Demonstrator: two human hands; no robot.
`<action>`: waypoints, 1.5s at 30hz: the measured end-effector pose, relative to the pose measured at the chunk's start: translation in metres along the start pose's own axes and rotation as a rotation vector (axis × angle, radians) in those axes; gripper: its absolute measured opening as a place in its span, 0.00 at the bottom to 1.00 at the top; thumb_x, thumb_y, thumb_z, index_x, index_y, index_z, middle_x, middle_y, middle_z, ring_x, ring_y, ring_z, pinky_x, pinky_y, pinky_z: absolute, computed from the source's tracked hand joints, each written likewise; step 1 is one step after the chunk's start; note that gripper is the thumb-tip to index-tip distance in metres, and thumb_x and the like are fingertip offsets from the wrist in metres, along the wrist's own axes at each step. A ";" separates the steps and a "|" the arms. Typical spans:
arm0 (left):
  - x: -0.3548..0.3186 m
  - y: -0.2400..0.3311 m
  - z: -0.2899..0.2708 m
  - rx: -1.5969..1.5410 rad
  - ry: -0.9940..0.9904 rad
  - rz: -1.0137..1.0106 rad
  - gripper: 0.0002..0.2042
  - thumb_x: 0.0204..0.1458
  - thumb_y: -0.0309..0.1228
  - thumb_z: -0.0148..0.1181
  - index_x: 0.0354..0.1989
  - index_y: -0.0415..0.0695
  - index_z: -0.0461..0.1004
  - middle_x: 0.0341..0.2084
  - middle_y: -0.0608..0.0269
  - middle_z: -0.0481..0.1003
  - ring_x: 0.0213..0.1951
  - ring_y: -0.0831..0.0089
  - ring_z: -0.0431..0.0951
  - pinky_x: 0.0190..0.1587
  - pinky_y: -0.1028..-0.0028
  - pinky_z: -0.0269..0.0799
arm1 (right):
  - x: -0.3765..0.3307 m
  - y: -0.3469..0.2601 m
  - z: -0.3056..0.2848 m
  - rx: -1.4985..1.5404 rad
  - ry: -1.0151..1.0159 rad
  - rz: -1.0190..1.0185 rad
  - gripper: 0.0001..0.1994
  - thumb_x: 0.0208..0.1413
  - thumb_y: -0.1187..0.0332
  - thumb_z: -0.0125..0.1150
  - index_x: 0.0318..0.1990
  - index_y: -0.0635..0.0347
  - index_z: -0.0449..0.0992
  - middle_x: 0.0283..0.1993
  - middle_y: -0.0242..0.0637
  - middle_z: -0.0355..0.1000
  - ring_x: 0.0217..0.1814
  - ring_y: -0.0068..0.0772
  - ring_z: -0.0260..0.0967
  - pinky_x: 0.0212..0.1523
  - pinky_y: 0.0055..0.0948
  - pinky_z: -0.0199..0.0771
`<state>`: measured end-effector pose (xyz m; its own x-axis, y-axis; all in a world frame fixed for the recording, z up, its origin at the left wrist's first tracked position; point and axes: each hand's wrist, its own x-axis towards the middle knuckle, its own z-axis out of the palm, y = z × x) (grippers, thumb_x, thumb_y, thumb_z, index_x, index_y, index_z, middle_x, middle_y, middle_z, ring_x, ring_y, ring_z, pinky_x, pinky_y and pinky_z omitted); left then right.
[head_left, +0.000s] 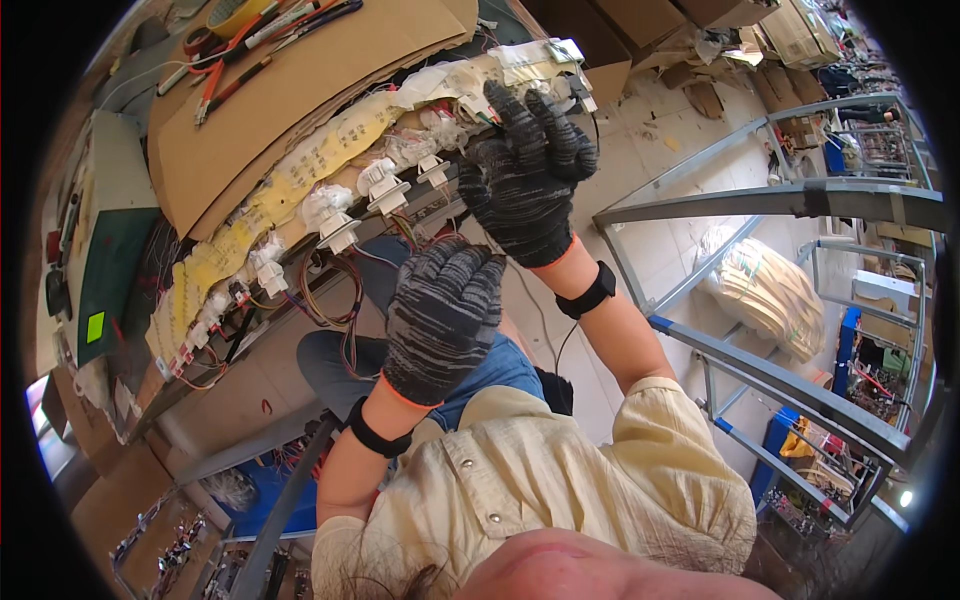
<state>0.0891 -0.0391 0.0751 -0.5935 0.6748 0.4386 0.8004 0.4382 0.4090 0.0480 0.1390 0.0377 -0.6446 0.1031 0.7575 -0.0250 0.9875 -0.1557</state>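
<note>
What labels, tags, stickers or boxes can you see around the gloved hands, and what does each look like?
Yellow paper strip: long, printed, lying along the wire bundle left of the right hand.
White tag: small rectangle just above the right hand's fingers.
Green sticker: small bright square, far left.
Cardboard boxes: brown, top right on the floor.

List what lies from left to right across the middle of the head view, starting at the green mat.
Green mat → yellow strip with white sockets and wires → left hand in a grey knit glove → right hand in a grey knit glove → grey metal frame → bundle of pale strips on the floor.
</note>
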 end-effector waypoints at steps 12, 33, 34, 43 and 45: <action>-0.021 -0.029 0.074 -0.514 0.299 -0.561 0.19 0.62 0.26 0.57 0.62 0.37 0.71 0.43 0.46 0.79 0.33 0.59 0.80 0.37 0.66 0.76 | 0.006 0.008 -0.003 0.006 0.026 -0.137 0.07 0.47 0.56 0.66 0.32 0.41 0.77 0.68 0.30 0.70 0.69 0.37 0.61 0.61 0.42 0.55; -0.052 -0.035 0.040 -1.574 0.458 -1.178 0.07 0.64 0.34 0.61 0.42 0.45 0.77 0.25 0.70 0.74 0.26 0.81 0.71 0.28 0.80 0.68 | 0.008 0.004 -0.012 0.046 -0.050 -0.105 0.09 0.43 0.62 0.72 0.34 0.43 0.82 0.68 0.26 0.70 0.70 0.40 0.60 0.69 0.45 0.47; -0.072 -0.043 0.052 -1.662 0.719 -1.170 0.06 0.63 0.34 0.61 0.40 0.45 0.76 0.24 0.69 0.72 0.27 0.78 0.72 0.30 0.80 0.71 | 0.007 0.003 -0.008 0.055 -0.049 -0.102 0.09 0.43 0.62 0.72 0.34 0.43 0.82 0.68 0.26 0.70 0.70 0.40 0.60 0.69 0.45 0.47; -0.040 -0.032 0.025 -1.285 0.637 -1.031 0.11 0.66 0.36 0.58 0.36 0.42 0.80 0.28 0.68 0.79 0.26 0.84 0.73 0.28 0.81 0.66 | 0.007 0.002 -0.020 0.006 -0.089 -0.103 0.10 0.44 0.60 0.71 0.37 0.42 0.84 0.68 0.25 0.69 0.72 0.39 0.58 0.69 0.44 0.47; -0.042 -0.036 0.027 -1.310 0.695 -0.990 0.11 0.66 0.35 0.58 0.37 0.41 0.81 0.29 0.67 0.80 0.27 0.84 0.73 0.29 0.80 0.68 | 0.008 0.003 -0.019 -0.006 -0.102 -0.110 0.11 0.45 0.60 0.71 0.39 0.43 0.84 0.68 0.26 0.69 0.73 0.39 0.57 0.70 0.44 0.47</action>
<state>0.0875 -0.0672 0.0197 -0.9654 -0.0236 -0.2596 -0.2199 -0.4612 0.8596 0.0571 0.1450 0.0557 -0.7122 -0.0184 0.7017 -0.0954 0.9929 -0.0708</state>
